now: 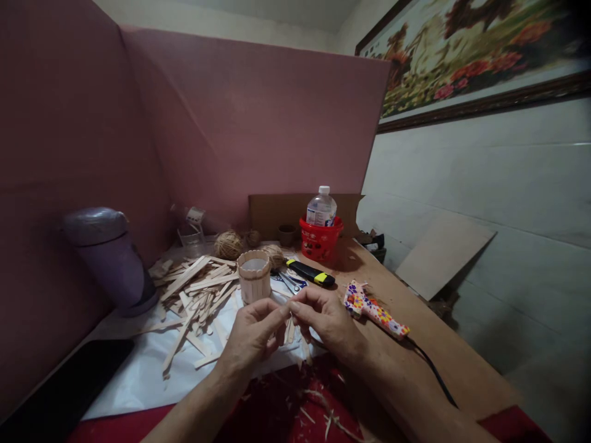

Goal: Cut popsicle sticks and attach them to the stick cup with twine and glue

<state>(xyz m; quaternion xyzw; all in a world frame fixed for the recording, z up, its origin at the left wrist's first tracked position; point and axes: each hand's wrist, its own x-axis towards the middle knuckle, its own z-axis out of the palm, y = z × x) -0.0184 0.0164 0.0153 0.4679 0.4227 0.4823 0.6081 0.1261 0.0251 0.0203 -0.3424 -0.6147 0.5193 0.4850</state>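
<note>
My left hand (252, 332) and right hand (327, 323) meet in front of me. On each one, the thumb and finger press together in a small pinch. I can't tell what is in the pinch, as it is too small to see. I think my hands are this close so both can work on one tiny spot.

The little stick cup (255, 286) stands upright just past my left hand, likely so it's near but out of my fingers' way. The loose sticks (198, 295) lie in a messy pile to its left, easy to grab. The yellow and black cutter (310, 272) lies behind my right hand. The flowery glue gun (376, 312) lies to the right, maybe so its hot tip is away from my fingers.
</note>
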